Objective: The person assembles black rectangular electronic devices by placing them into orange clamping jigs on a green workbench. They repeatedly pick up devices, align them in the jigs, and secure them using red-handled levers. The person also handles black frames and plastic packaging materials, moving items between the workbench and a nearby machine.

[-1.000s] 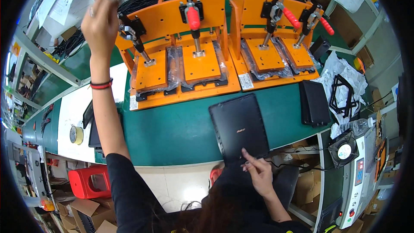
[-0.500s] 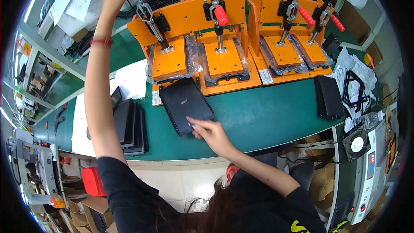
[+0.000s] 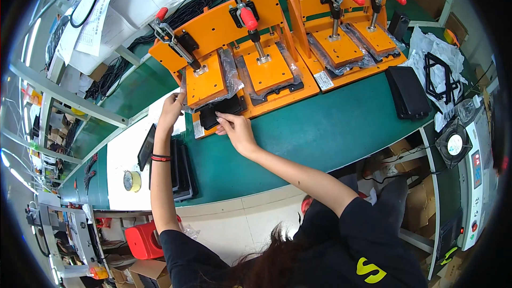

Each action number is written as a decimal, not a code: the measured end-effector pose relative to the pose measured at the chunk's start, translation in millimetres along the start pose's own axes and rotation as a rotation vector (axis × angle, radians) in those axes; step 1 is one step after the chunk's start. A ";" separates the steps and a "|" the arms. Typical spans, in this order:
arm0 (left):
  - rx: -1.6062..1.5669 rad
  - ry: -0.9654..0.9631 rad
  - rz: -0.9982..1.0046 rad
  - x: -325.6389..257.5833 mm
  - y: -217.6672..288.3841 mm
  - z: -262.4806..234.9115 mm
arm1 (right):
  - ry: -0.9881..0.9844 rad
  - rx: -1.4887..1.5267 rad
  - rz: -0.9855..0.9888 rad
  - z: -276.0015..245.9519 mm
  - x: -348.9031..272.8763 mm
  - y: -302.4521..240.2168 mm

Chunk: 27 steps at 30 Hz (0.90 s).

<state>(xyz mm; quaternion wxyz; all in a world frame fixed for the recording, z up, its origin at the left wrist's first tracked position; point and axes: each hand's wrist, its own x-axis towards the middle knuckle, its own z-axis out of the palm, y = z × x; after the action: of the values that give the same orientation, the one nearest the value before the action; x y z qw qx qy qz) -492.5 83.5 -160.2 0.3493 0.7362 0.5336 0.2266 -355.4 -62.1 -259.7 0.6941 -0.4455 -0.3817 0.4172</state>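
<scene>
A flat black panel (image 3: 210, 119) lies at the front of the leftmost orange clamp press (image 3: 205, 82), its far part hidden beneath the press's plate. My right hand (image 3: 236, 132) is closed at the panel's near edge, thumb and forefinger pinched on it. Beside the left edge of that same plate is my left hand (image 3: 171, 111), its fingers bent; what they hold, if anything, is hidden. Clear plastic film (image 3: 230, 74) sticks out around the plate. Above it stands a toggle clamp with a red handle (image 3: 161, 14).
More orange presses (image 3: 269, 72) stand in a row to the right. Black panels are stacked behind my left forearm (image 3: 184, 173), near a yellowish tape roll (image 3: 132, 181). Another black stack (image 3: 408, 93) and crumpled white wrapping (image 3: 426, 53) lie at the right of the green table (image 3: 298, 144).
My left hand has come down from the upper left to the leftmost press. The black panel has moved away from me, partly under the plate, with my right hand following. The view has shifted.
</scene>
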 end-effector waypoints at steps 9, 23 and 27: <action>-0.191 0.071 0.108 4.0 -1.8 7.5 | -0.213 0.062 0.374 -15.0 43.4 -14.3; 0.028 0.154 0.212 25.9 -14.0 1.7 | -0.284 0.404 0.259 -1.8 44.5 -13.8; -0.043 -0.017 0.030 31.7 -19.5 -3.3 | -0.238 0.300 0.227 -7.9 46.2 3.3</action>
<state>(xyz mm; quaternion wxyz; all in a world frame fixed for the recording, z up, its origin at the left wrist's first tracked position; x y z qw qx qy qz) -496.7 118.0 -174.0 0.3663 0.7384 0.5142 0.2369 -332.4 -21.2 -258.0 0.6515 -0.3249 -0.3420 0.5942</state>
